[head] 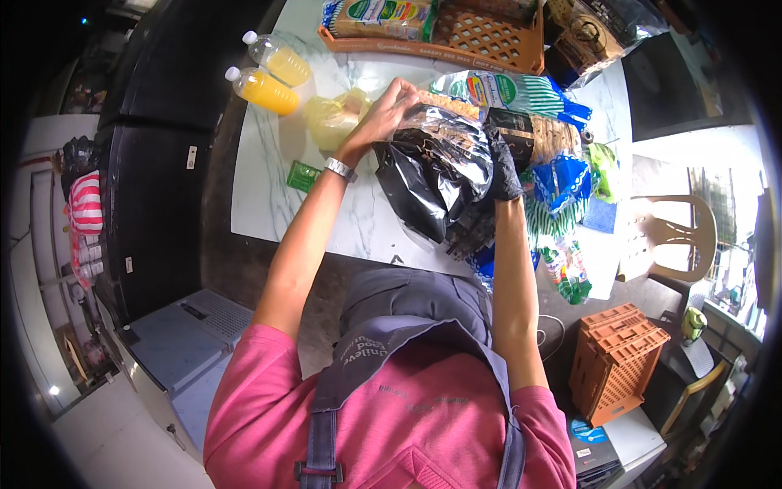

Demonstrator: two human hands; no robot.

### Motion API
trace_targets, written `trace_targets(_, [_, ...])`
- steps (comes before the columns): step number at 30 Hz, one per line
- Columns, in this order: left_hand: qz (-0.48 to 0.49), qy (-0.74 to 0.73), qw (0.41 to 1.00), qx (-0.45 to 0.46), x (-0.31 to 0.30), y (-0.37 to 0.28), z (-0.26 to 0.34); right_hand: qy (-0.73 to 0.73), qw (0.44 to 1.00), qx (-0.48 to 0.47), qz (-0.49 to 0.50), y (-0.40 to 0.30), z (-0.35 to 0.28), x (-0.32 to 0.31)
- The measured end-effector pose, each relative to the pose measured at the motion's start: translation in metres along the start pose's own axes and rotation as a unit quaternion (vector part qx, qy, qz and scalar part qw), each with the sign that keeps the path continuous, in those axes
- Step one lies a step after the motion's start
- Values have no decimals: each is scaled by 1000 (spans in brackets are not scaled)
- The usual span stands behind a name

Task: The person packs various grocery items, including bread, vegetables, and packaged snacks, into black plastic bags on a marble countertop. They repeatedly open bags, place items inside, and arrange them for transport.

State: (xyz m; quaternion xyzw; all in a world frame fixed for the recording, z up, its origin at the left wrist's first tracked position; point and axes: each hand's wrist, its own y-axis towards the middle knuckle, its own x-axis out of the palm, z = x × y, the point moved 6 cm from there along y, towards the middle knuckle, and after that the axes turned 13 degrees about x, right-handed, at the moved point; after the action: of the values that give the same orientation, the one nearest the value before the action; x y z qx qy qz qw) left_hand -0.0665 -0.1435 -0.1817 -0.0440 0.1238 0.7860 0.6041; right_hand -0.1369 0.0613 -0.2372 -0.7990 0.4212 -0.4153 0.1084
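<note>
A black plastic bread bag (437, 165) is between my hands over the marble-patterned table (275, 208). Sliced bread (449, 104) shows at its far end. My left hand (391, 113), bare with a metal watch at the wrist, pinches the bread end of the bag; the exact grip is partly hidden. In a black glove, my right hand (506, 162) holds the bag's right side. Just beyond lies a clear loaf bag with green stripes (501, 88). A dark-wrapped loaf (537, 134) rests right of the glove.
Two bottles of yellow drink (266, 91) and a yellowish plastic bag (333, 119) stand left. An orange bakery crate (489, 36) holds packed bread at the back. Blue and green wrappers (559, 183) crowd the right side. A plastic chair (678, 238) and stacked orange crates (617, 360) are farther right.
</note>
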Motion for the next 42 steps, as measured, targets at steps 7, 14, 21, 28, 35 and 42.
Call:
trace_targets(7, [29, 6, 997, 72, -11, 4, -19, -219, 975, 32, -39, -9, -22, 20])
trace_targets(14, [135, -151, 979, -28, 3, -2, -13, -31, 992, -119, -17, 34, 4, -10])
trace_targets(21, [179, -271, 940, -100, 3, -14, -27, 109, 990, -81, -48, 38, 16, -6])
trace_targets(28, [117, -227, 961, -102, -7, -4, -38, 74, 994, -78, -30, 46, 18, -7])
trace_targets(35, [111, -177, 974, -90, -12, 0, -46, 33, 996, -82, -11, 52, 13, -1])
trace_targets(42, [97, -329, 935, -93, 0, -16, -49, -87, 994, -58, -24, 49, -11, 8])
